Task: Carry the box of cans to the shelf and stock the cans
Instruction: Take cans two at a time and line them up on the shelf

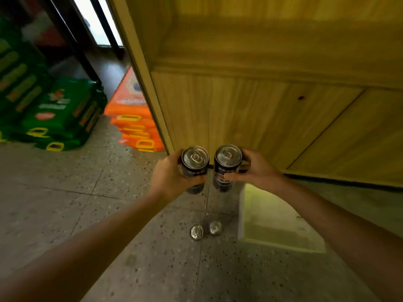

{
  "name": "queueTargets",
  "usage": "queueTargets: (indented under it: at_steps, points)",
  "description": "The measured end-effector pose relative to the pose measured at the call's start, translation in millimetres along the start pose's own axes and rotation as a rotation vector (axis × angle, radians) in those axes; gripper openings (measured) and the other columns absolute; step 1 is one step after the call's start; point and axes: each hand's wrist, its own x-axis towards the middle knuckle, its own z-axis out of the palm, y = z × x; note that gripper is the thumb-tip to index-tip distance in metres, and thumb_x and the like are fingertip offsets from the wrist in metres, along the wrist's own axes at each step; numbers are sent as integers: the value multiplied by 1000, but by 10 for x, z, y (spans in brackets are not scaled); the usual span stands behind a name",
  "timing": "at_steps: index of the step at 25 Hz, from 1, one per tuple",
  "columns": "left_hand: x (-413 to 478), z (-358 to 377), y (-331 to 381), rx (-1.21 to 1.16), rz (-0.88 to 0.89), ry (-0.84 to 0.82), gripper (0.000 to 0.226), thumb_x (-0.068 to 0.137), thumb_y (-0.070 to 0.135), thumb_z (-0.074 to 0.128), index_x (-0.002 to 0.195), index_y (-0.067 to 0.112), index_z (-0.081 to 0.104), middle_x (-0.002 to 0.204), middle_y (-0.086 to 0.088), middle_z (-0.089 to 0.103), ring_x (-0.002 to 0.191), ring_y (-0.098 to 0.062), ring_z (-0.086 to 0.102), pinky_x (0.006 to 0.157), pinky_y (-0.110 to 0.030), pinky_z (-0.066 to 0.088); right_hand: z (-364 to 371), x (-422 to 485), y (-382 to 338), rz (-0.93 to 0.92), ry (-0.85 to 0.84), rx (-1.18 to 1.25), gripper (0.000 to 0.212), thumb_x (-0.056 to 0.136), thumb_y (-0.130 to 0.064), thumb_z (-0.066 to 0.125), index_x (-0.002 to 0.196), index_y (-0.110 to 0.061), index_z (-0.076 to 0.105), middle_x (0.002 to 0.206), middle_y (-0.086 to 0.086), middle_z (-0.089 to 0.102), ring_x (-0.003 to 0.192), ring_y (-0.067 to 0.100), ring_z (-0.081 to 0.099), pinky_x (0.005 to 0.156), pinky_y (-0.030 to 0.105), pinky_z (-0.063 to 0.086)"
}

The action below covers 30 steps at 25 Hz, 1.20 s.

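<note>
Wrapping fingers [231,177] round two upright cans [194,168], one per hand.

Stacked packs and speckled floor beside a doorway

Green shrink-wrapped packs [56,114] with yellow handle cut-outs sit piled at the far left on a grey speckled tile floor [54,203], the stack rising toward the left edge; right of them, a lower stack of orange packs [135,125] (same yellow handles) lies flat, its right side hidden behind a pale upright post. Farther back, a dark metal frame [72,44] slants across the corner, and beyond it a bright doorway [98,20] lets in white light. The printing on the packs is too blurred to read.
</note>
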Motion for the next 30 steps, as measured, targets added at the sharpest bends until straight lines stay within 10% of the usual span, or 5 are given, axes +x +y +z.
queueTargets:
  at_steps: [14,30]
  points:
    - [-29,-2969,4649,-86,403,-39,66,60,37,82,118,16,57,118,0,67,105,-12,63,86,-24,49,-2653,-1659,-4467,-158,367,30,61,74,-16,70,129,-15,43,128,-1,53,120,17,48,94,29,44]
    - [1423,-1840,7122,-169,385,70,54,59,36,83,106,14,67,108,-6,72,99,-17,67,83,-32,54,-5649,-1394,-4699,-239,455,-117,62,82,-20,62,137,-14,33,140,4,45,129,19,42,92,21,34]
